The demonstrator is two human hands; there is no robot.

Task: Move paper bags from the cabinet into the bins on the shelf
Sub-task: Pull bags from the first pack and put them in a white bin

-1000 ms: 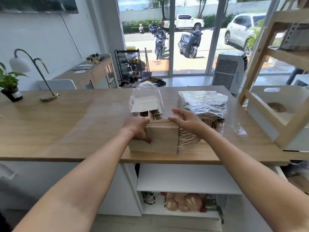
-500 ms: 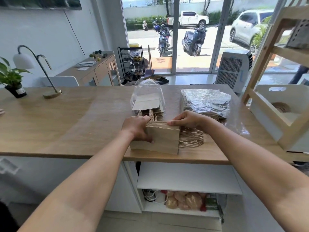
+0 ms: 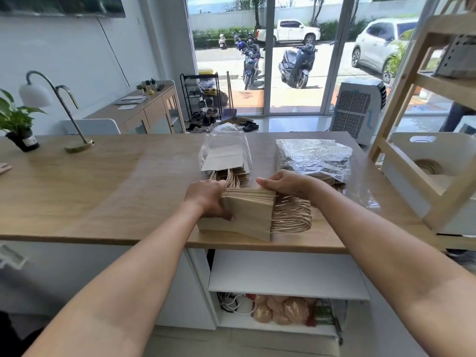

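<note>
A stack of flat brown paper bags [image 3: 251, 215] with twisted handles stands on edge near the front of the wooden counter [image 3: 103, 191]. My left hand [image 3: 208, 199] grips the stack's left end. My right hand [image 3: 286, 182] holds the top right corner, above the handles. Behind the stack lie two plastic-wrapped packs: a clear one with bags [image 3: 226, 158] and a shiny dark one [image 3: 314, 157]. At the right a white bin [image 3: 401, 153] sits in the wooden shelf [image 3: 417, 81], with some paper handles inside it.
A lamp [image 3: 51, 106] and a potted plant [image 3: 18, 124] stand at the counter's far left. Below the counter is the open cabinet [image 3: 288, 279], holding cables and packets on its bottom shelf. Loose clear plastic [image 3: 365, 197] lies next to the shelf leg.
The stack has shifted slightly left and toward me, clear of the shiny pack, its handles now fully showing. My right hand has slid to the stack's top corner.
</note>
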